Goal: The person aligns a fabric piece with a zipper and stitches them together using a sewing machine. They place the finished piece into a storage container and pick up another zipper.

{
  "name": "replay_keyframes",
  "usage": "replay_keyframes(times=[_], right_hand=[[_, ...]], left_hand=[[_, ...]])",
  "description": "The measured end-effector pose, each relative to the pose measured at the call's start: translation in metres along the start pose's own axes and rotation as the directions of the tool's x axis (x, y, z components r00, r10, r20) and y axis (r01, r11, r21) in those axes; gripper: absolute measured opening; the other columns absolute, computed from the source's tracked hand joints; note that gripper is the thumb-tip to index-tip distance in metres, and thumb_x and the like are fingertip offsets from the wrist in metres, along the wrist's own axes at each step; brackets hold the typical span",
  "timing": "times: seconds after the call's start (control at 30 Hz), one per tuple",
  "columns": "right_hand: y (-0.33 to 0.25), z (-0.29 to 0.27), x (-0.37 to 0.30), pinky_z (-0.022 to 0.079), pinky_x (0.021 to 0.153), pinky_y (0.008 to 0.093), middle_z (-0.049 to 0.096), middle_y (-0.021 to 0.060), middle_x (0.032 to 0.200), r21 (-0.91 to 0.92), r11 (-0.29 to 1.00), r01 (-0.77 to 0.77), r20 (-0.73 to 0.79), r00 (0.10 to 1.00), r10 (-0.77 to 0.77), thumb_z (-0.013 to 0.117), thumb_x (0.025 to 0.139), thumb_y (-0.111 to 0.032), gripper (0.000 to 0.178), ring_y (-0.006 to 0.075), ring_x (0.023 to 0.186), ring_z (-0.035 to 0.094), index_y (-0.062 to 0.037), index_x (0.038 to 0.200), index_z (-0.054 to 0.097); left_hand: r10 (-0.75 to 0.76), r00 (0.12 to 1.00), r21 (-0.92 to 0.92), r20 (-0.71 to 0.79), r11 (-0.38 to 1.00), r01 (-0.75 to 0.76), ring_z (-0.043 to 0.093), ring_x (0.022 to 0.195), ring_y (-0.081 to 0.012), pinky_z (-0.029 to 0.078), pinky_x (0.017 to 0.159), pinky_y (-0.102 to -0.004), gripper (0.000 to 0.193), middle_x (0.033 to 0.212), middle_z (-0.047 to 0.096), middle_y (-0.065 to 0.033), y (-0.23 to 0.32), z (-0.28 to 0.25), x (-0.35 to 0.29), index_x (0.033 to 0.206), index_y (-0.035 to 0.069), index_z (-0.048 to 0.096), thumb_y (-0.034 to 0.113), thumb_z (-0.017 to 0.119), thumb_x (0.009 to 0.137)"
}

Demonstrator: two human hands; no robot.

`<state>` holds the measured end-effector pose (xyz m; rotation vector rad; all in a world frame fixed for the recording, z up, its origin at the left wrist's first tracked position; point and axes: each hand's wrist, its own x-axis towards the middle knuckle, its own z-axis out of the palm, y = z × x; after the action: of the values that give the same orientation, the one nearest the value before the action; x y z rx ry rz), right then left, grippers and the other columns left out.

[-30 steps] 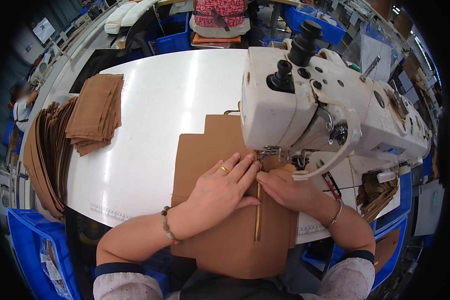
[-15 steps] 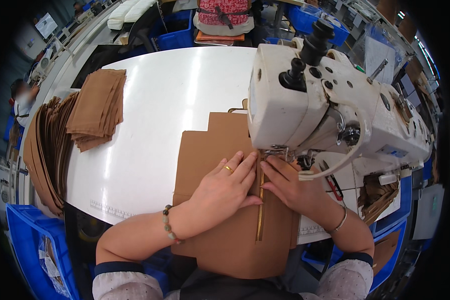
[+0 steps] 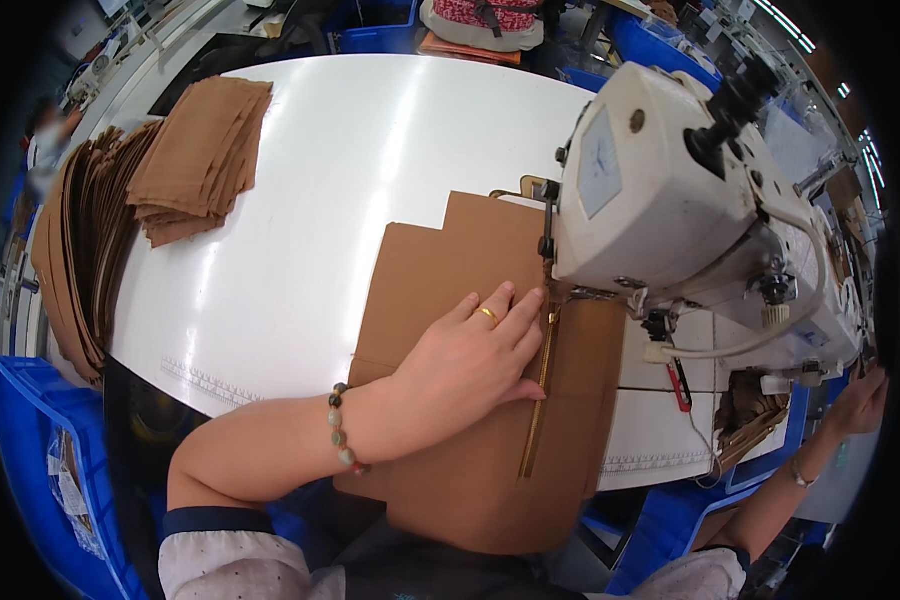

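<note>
A brown flat panel [image 3: 420, 270] with stepped corners lies on the white table, its right side reaching beneath the head of a white sewing machine [image 3: 660, 190]. Along the panel runs a narrow gold strip [image 3: 536, 430] that looks like a metal zipper. My left hand [image 3: 475, 350] rests flat on the panel just left of the strip, fingers stretched toward the machine's foot and thumb touching the strip's edge. Far to the right, beyond the machine, my right hand [image 3: 856, 402] is raised at the dim picture rim. Its fingers are too unclear to read.
Brown pieces are stacked [image 3: 205, 155] at the table's left, beside a thick fanned pile [image 3: 85, 240]. Red-handled snips [image 3: 680, 388] lie right of the panel. More brown pieces [image 3: 752, 415] sit near a blue bin [image 3: 660, 520]. Another blue bin [image 3: 60, 480] stands at lower left.
My right hand has left the panel and swung far right past the machine. My left hand stays flat on the panel. The whole view has shifted and tilted.
</note>
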<state>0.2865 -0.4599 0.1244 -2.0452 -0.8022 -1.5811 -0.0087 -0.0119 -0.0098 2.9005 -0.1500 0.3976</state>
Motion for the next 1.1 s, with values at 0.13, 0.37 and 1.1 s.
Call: replay_keyframes(times=[0.13,0.37,1.1], right_hand=[[0.162,0.001,0.004,0.052,0.075,0.0407,0.065,0.0167,0.091,0.031,0.884,-0.466,0.176,0.873,0.454,0.056,0.106,-0.016,0.024,0.0308,0.08,0.063,0.0052,0.105,0.068],[0.25,0.009,-0.031,0.052,0.083,0.0402,0.065,0.016,0.104,0.204,0.582,-0.787,0.332,0.615,0.715,0.056,0.107,-0.021,0.03,0.0295,0.09,0.064,0.0058,0.114,0.066],[0.257,0.011,-0.036,0.048,0.104,0.039,0.062,0.0146,0.14,0.266,0.451,-0.852,0.347,0.521,0.78,0.055,0.107,-0.045,0.062,0.0271,0.118,0.062,0.0063,0.142,0.056]], left_hand=[[0.019,0.998,0.008,-0.052,1.0,-0.018,0.055,0.134,-0.0313,0.049,0.109,-0.0383,0.062,0.146,0.058,-0.0149,-0.001,0.006,-0.003,0.122,-0.002,0.066,0.051,0.068,0.09],[0.001,0.996,0.057,-0.092,0.998,0.004,0.058,0.133,-0.0335,0.05,0.107,-0.0411,0.064,0.144,0.06,-0.0162,0.0,0.015,-0.005,0.124,-0.002,0.066,0.053,0.064,0.093],[0.022,0.996,0.002,-0.089,1.0,-0.022,0.056,0.133,-0.0381,0.052,0.104,-0.0463,0.065,0.144,0.058,-0.0215,-0.002,0.017,-0.005,0.122,-0.005,0.065,0.053,0.063,0.093]])
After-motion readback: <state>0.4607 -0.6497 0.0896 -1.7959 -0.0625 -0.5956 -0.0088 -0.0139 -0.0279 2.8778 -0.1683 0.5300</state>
